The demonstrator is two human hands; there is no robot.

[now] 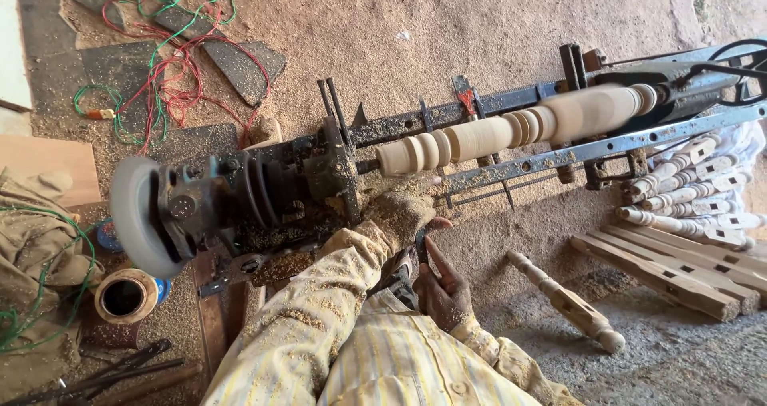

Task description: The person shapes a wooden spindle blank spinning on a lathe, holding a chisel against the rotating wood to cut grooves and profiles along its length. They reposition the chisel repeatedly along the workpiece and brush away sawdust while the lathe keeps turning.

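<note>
A pale turned wooden spindle (511, 126) is mounted in a long rusty wood lathe (304, 174). My left hand (399, 210), coated in sawdust, rests on the lathe bed just below the spindle's left end; its fingers are mostly hidden. My right hand (443, 286) is closer to me, thumb up, pinching a small dark tool (421, 248) that stands just below the left hand. Both arms wear yellow striped sleeves speckled with sawdust.
A white disc (128, 214) spins at the lathe's left end. Finished turned legs (687, 186) and squared wooden blanks (671, 274) lie at right, and one turned leg (567, 302) lies on the floor. Red and green wires (168, 62) tangle at upper left. A round tin (124, 296) sits at lower left.
</note>
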